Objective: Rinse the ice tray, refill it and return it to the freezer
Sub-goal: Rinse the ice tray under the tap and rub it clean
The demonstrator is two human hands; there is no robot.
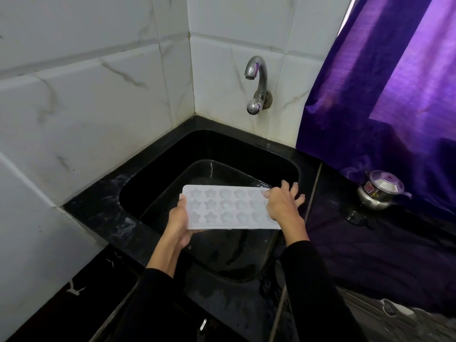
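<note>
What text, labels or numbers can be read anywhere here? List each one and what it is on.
No text here can be read with confidence.
Steel pot: a small red sticker and a round mark below it on its side, both too blurred to read.
Ice tray: only moulded star and flower shapes, no lettering visible.
Tap, tiles and purple curtain: no writing visible.

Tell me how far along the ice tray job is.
Done: tray brought to the sink. In hand: left hand and right hand hold the white ice tray over the basin; the tap shows no water running. Left: rinsing, filling, freezer.
</note>
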